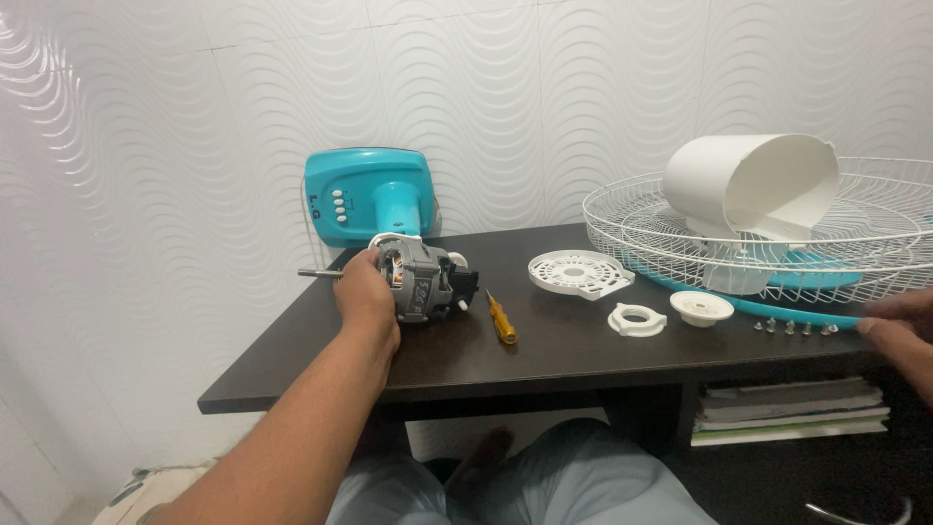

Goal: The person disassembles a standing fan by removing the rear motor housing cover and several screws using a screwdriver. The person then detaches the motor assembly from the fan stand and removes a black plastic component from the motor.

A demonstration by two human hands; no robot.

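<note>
Nearest you, your right hand [899, 335] rests at the table's right edge, fingers loosely extended and holding nothing, just beside a row of small screws [795, 328]. Your left hand [364, 292] grips the grey fan motor [423, 282] standing on the dark table [544, 365], its shaft poking out to the left. A yellow screwdriver [501, 320] lies just right of the motor. Farther right sit white plastic rings [637, 319] and a round vented cover [580, 272]. Beyond, a white wire grille [622, 219] holds a white housing [753, 185]; the teal fan base [369, 194] stands against the wall.
</note>
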